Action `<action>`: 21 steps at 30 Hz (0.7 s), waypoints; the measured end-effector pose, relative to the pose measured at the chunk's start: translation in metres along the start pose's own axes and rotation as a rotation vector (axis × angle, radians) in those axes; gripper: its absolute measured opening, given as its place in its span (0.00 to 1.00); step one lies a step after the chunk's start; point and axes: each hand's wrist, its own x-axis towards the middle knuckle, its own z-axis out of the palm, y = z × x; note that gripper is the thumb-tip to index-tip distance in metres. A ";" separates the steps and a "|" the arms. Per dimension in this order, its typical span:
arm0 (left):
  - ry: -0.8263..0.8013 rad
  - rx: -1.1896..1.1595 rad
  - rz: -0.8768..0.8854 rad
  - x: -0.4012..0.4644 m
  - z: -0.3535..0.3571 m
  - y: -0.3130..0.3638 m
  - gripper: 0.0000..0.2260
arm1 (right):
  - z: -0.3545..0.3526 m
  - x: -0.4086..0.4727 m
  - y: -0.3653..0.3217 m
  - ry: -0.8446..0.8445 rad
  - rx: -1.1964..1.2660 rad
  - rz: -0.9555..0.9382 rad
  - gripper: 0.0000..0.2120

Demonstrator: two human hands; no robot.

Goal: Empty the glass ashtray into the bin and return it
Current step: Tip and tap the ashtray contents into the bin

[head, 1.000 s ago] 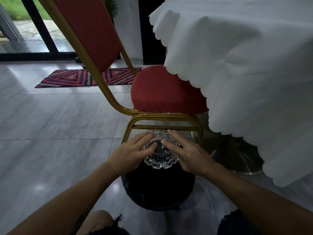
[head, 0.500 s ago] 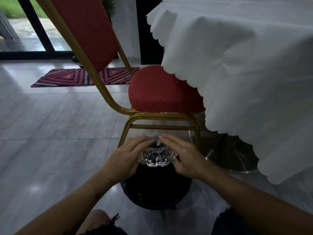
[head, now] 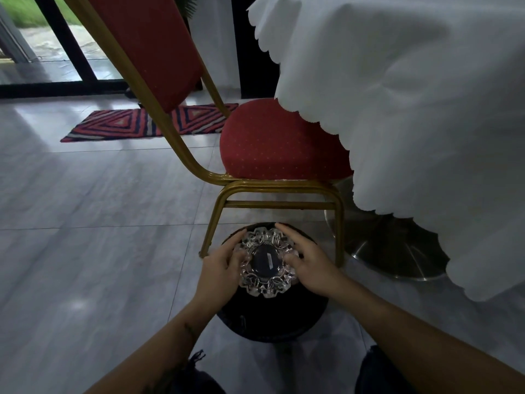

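Observation:
A round cut-glass ashtray (head: 267, 263) with a scalloped rim is held level right over the black bin (head: 272, 319) on the floor. Its open face looks up at me, and a small pale scrap shows in its dark middle. My left hand (head: 218, 271) grips the ashtray's left rim. My right hand (head: 309, 265) grips its right rim, fingers stretched along the far side. The bin's inside is dark and mostly hidden by the ashtray and my hands.
A red chair with a gold frame (head: 278, 191) stands just behind the bin. A table under a white cloth (head: 412, 109) hangs over on the right, with its metal foot (head: 397, 251) beside the bin. A striped mat (head: 136, 123) lies farther back on the grey tiles.
The ashtray was tipped on edge over the bin half a second ago; now it is turned back with its face up. Both hands stayed on its rim.

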 end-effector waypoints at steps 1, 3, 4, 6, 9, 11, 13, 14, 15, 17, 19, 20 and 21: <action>-0.016 -0.017 -0.041 0.001 0.000 -0.001 0.17 | 0.002 0.003 0.002 0.001 0.007 0.015 0.30; -0.026 -0.052 -0.098 0.005 -0.002 0.000 0.17 | 0.002 0.009 -0.003 -0.009 -0.005 0.046 0.29; -0.017 -0.062 -0.134 0.005 -0.007 0.005 0.17 | 0.000 0.010 -0.012 -0.021 -0.024 0.068 0.29; 0.003 -0.055 -0.217 0.003 -0.024 0.025 0.16 | -0.007 0.015 -0.036 -0.059 -0.027 0.112 0.29; 0.016 -0.028 -0.287 0.004 -0.064 0.071 0.16 | -0.024 0.015 -0.097 -0.110 0.000 0.175 0.28; 0.052 0.032 -0.273 0.006 -0.096 0.107 0.16 | -0.038 0.014 -0.143 -0.125 0.005 0.165 0.27; 0.080 0.077 -0.257 0.008 -0.129 0.149 0.16 | -0.053 0.007 -0.194 -0.130 -0.013 0.146 0.26; 0.081 0.088 -0.258 0.010 -0.145 0.171 0.16 | -0.062 0.004 -0.218 -0.129 -0.015 0.139 0.25; 0.081 0.096 -0.262 0.012 -0.161 0.190 0.16 | -0.071 0.001 -0.242 -0.127 -0.011 0.131 0.25; 0.063 0.099 -0.274 0.015 -0.189 0.227 0.16 | -0.088 -0.007 -0.288 -0.121 -0.024 0.107 0.26; 0.032 0.088 -0.295 0.020 -0.214 0.266 0.16 | -0.111 -0.016 -0.331 -0.103 -0.021 0.106 0.26; 0.020 0.081 -0.299 0.022 -0.225 0.286 0.16 | -0.122 -0.022 -0.350 -0.086 -0.008 0.114 0.26; 0.009 0.065 -0.301 0.023 -0.235 0.306 0.16 | -0.134 -0.028 -0.367 -0.070 -0.002 0.125 0.26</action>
